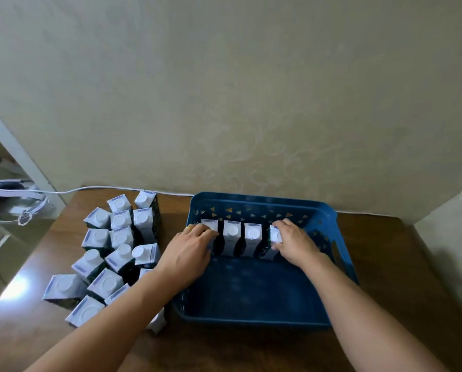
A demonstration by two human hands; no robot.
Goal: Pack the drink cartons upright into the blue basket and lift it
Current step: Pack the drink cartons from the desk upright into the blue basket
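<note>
Inside, the blue plastic basket (pixel 329 218) holds four upright white-topped drink cartons (pixel 231 237) in a row. Left hand (pixel 189 251) grips the leftmost carton (pixel 209 225), right hand (pixel 294 242) the rightmost (pixel 275 234). More cartons (pixel 117 253) crowd the brown wooden counter (pixel 412 277).

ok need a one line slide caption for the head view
Both hands, left hand and right hand, set a row of four cartons upright in the blue basket; more cartons wait beside it.
</note>
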